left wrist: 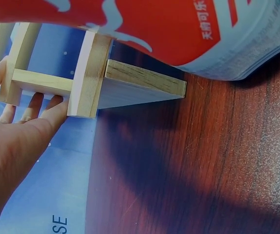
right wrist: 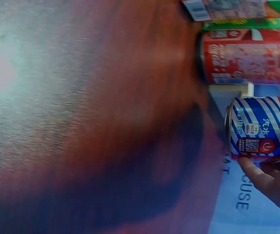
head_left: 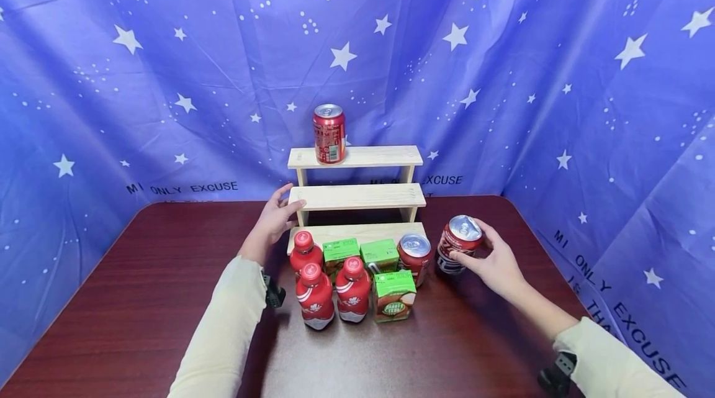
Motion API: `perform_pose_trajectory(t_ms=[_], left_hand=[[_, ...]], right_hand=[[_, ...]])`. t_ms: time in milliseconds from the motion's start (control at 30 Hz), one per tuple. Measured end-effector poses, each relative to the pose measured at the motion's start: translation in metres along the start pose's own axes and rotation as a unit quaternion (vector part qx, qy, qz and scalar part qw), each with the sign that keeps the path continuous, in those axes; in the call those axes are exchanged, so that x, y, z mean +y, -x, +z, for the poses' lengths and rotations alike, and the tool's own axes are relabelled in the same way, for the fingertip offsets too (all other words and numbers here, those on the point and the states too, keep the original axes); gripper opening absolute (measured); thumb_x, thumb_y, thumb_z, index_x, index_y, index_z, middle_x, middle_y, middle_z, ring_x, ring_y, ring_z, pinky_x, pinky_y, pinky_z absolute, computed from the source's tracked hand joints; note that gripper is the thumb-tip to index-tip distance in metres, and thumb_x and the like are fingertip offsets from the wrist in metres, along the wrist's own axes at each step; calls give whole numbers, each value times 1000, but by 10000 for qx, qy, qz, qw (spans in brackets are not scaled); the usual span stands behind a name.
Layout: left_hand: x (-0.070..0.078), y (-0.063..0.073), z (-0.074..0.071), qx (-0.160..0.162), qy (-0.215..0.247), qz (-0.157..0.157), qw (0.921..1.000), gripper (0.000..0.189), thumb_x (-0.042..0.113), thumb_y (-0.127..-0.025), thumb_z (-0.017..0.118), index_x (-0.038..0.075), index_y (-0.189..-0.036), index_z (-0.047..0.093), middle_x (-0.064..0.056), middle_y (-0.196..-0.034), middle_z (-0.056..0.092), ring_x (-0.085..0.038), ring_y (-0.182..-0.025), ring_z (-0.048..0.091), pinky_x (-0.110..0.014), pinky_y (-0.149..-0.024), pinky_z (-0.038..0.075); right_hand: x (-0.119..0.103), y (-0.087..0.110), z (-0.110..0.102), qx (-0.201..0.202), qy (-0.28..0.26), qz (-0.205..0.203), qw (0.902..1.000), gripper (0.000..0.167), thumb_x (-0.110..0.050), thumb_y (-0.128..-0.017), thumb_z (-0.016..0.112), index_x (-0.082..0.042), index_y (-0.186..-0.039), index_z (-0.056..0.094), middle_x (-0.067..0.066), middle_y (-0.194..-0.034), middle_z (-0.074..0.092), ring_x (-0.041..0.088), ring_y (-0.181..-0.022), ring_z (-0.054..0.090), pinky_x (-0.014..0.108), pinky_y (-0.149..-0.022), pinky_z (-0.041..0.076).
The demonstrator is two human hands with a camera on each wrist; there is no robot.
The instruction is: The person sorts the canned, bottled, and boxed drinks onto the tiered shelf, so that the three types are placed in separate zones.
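A three-step wooden shelf stands at the back of the table. My left hand holds its left end at the middle step, thumb on the board and fingers around the side, as the left wrist view also shows. My right hand grips a red and blue soda can right of the shelf, its striped side facing the right wrist view. The can looks upright and close to the tabletop; whether it touches is unclear. Another red can stands on the top step.
Before the bottom step stand three red bottles, three green cartons and a red can, crowded together. The dark wood table reaches a blue star-patterned curtain at the back and sides.
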State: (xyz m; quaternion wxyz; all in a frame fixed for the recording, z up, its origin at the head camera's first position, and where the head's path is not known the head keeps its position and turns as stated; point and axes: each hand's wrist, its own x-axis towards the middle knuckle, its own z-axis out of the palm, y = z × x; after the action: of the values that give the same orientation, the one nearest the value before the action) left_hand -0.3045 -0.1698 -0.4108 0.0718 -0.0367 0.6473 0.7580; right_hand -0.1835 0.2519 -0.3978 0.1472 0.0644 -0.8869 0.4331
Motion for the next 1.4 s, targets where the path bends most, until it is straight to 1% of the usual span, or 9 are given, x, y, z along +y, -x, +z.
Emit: perform_pose_trajectory(t_ms=[133, 233, 367, 567, 867, 1033, 1167, 1300, 1400], left_hand=[[0, 2, 0, 12, -4, -15, 10000, 72, 7, -92, 55, 18, -150, 13, -21, -150, 26, -34, -129, 35, -61, -107, 28], [0, 2, -1, 31, -25, -26, 10000, 72, 7, -92, 55, 19, -150, 14, -21, -150, 26, -34, -130, 35, -61, -107, 28], [0, 2, 0, -2, -21, -7, 10000, 72, 6, -92, 54, 18, -150, 13, -21, -150, 25, -35, -130, 34, -61, -108, 27], [1, 3, 1, -37, -42, 8, 10000, 72, 6, -93, 53, 18, -151, 12, -22, -150, 25, -35, -129, 35, -60, -107, 29], [1, 3, 1, -28, -55, 21, 10000, 72, 7, -92, 54, 18, -150, 13, -21, -150, 25, -34, -128, 37, -59, -107, 30], [0, 1, 0, 0, 18, -9, 10000, 72, 6, -92, 54, 18, -150, 13, -21, -149, 26, -33, -127, 38, -59, -106, 30], [0, 2, 1, 29, 22, -23, 10000, 72, 6, -92, 54, 19, -150, 14, -20, -149, 27, -33, -128, 37, -60, -106, 30], [1, 3, 1, 38, -33, -11, 10000, 71, 7, -92, 54, 20, -150, 14, -20, -149, 28, -34, -128, 37, -60, -106, 31], [1, 3, 1, 50, -58, -2, 10000, 72, 7, -92, 54, 20, -150, 14, -20, -149, 28, -34, -129, 37, -59, -105, 32]], right_hand=[[-6, -8, -5, 58, 43, -43, 10000, 76, -19, -73, 81, -5, -137, 42, 21, -120, 60, -18, -91, 44, 12, -80, 43], [-11, -14, -8, 83, 26, -118, 9999, 75, -19, -73, 80, -6, -136, 42, 20, -118, 61, -16, -90, 46, 11, -77, 44], [-18, -20, -10, 127, 29, -195, 9997, 74, -20, -73, 80, -7, -136, 43, 19, -116, 62, -16, -89, 47, 6, -76, 41], [-27, -29, -11, 95, 187, -167, 9996, 77, -27, -73, 80, -9, -138, 43, 18, -118, 61, -14, -89, 47, 10, -76, 44], [-44, -46, -10, -61, -181, -399, 9990, 77, -18, -74, 80, -7, -139, 41, 21, -119, 60, -13, -87, 50, 7, -72, 45], [-50, -55, -7, -154, -101, -255, 9995, 79, -23, -75, 79, -8, -141, 38, 19, -122, 59, -5, -92, 51, 11, -76, 46], [-54, -60, -3, -161, -33, -248, 9996, 80, -26, -74, 79, -9, -141, 38, 17, -123, 59, 0, -95, 52, 12, -77, 45], [-58, -64, 0, -192, -178, -298, 9992, 80, -24, -73, 81, -9, -140, 39, 17, -122, 59, -3, -92, 52, 13, -77, 45], [-60, -68, 3, -215, -363, -438, 9982, 79, -21, -72, 81, -9, -139, 41, 16, -123, 59, -6, -91, 52, 11, -77, 46]])
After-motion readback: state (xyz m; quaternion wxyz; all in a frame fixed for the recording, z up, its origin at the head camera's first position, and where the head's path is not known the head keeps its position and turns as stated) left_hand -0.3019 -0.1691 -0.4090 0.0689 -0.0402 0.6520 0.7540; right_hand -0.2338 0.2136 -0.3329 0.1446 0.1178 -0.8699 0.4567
